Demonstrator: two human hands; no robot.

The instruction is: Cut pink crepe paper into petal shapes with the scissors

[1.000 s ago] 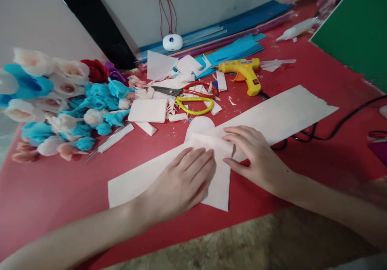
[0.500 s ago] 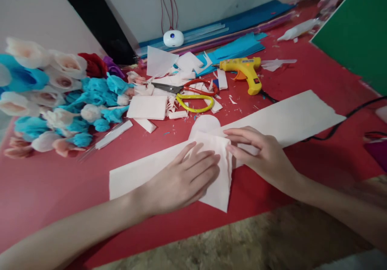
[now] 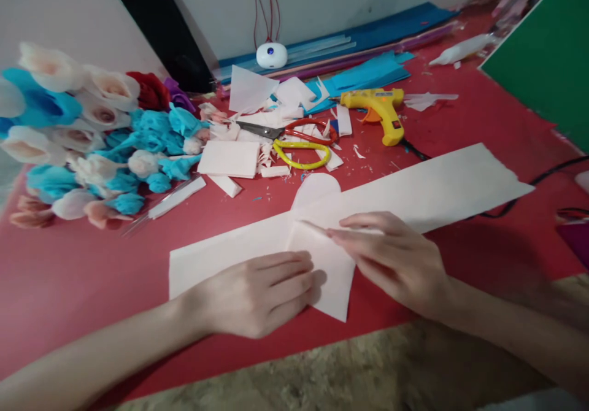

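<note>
In the head view a small folded piece of white paper (image 3: 332,282) lies between my hands, across a long white paper strip (image 3: 432,184). My left hand (image 3: 262,291) is closed on the folded paper's left side, its fingers curled and its thumb hidden. With its fingertips together, my right hand (image 3: 396,257) grips the upper edge of the same piece, where a narrow fold shows. Behind the fold, a rounded white paper petal shape (image 3: 318,191) lies partly on the strip.
Scissors (image 3: 301,153) with red and yellow handles lie among white paper scraps (image 3: 229,158). A yellow glue gun (image 3: 384,113) with a black cord is behind the strip. Paper flowers (image 3: 110,132) crowd the left. A green board (image 3: 547,61) stands at right on the red table (image 3: 221,368).
My left fingers have drawn together and curled, moving down the paper. My right hand has come inward and lower onto the paper's upper edge, which has been folded over. The view has shifted slightly.
</note>
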